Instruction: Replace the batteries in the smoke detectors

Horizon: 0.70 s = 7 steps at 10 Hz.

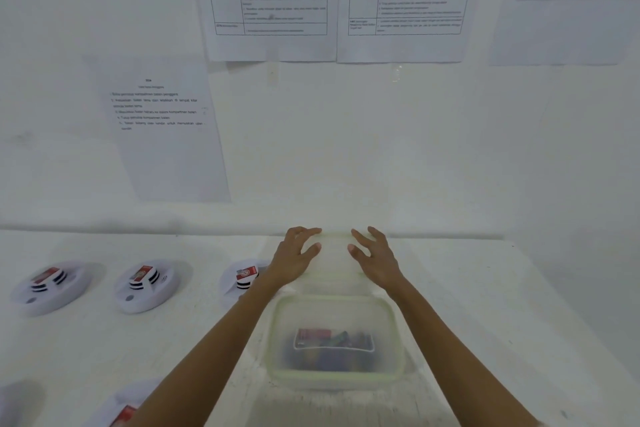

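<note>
A clear plastic container (277,333) with a pale green rim stands open at the table's front centre, with several batteries (332,340) blurred inside. Its translucent lid (335,256) lies flat just behind it, near the wall. My left hand (294,256) rests on the lid's left side and my right hand (375,258) on its right side, both with fingers spread and only slightly bent. Three round white smoke detectors (52,284) (147,282) (242,279) sit in a row to the left, each with a red battery showing on top.
Another smoke detector (121,409) with a red battery is partly cut off at the bottom left, under my left forearm. The white table (502,305) meets a white wall close behind the lid. Printed sheets (166,135) are taped to the wall.
</note>
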Motion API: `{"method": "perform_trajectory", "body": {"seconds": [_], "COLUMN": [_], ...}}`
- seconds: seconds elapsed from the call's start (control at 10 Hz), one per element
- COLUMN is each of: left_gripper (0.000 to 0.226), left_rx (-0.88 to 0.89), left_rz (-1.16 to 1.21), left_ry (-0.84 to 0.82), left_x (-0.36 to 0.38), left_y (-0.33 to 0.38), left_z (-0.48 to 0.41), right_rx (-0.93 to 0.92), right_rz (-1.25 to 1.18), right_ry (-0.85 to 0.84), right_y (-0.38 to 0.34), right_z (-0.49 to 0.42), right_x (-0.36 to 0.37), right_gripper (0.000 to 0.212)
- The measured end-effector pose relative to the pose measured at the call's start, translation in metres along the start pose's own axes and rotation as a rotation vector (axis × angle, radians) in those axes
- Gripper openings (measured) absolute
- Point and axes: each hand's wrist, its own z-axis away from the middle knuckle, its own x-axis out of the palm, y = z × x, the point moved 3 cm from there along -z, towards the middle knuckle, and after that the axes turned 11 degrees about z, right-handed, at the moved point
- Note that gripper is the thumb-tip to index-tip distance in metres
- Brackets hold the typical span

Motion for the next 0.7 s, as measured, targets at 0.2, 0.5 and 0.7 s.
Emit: {"method": "perform_trajectory", "body": {"seconds": [0.2,0.5,0.7], "left_gripper": [0.039,0.045,0.044], "left_rx": [0.026,-0.016,0.032], "left_rz": [0.006,-0.089,0.059], "left_ry": [-0.009,-0.002,0.104], "left_x": [-0.002,-0.001,-0.009], "left_y": [-0.003,-0.004,0.017], "left_z": [-0.002,0.000,0.016], "right_rx": [0.013,0.036,0.053], "right_rz": [-0.030,-0.122,-0.189], "right_ry": [-0.007,-0.039,0.141], "right_y": [0.000,-0.002,-0.001], "right_z": [0.000,0.004,0.020], "right_x": [0.002,0.000,-0.014], "right_gripper": [0.048,0.048,0.046]}}
